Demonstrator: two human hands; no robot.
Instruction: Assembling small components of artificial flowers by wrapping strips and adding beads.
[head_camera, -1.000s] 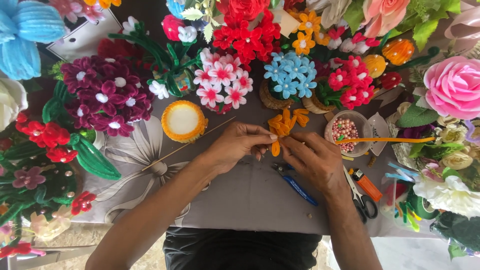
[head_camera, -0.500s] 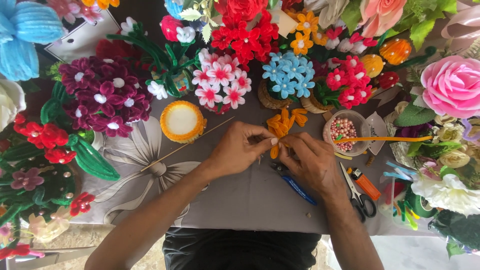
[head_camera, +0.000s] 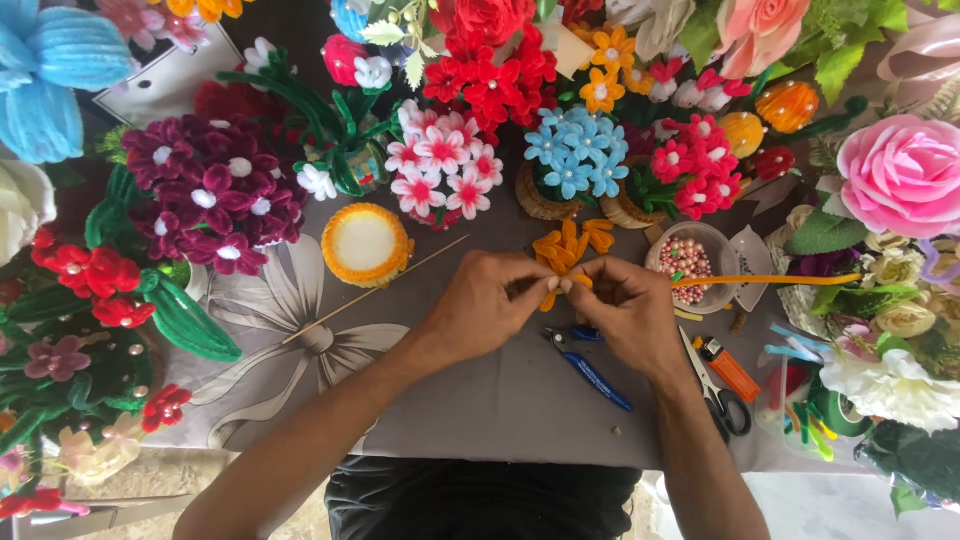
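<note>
2 hands pinch an orange pipe-cleaner flower at the middle of a crowded craft table.

The left hand (head_camera: 490, 305) and right hand (head_camera: 625, 310) meet fingertip to fingertip over the grey cloth (head_camera: 480, 400), both closed narrowly on the orange pipe-cleaner flower (head_camera: 565, 250), whose petals fan out just above the knuckles; held up between both hands like this, its small loops stay within reach of every finger. An orange pipe cleaner (head_camera: 770, 281) runs from the right hand out across the bowl of pink beads (head_camera: 688, 262). Blue-handled pliers (head_camera: 590, 365), scissors (head_camera: 715, 395) and an orange lighter (head_camera: 728, 368) lie near the right wrist, close at hand. A thin wooden stick (head_camera: 375, 290) and an orange-rimmed round pad (head_camera: 366, 243) lie left of the hands, with finished flowers ringing the work space.
</note>
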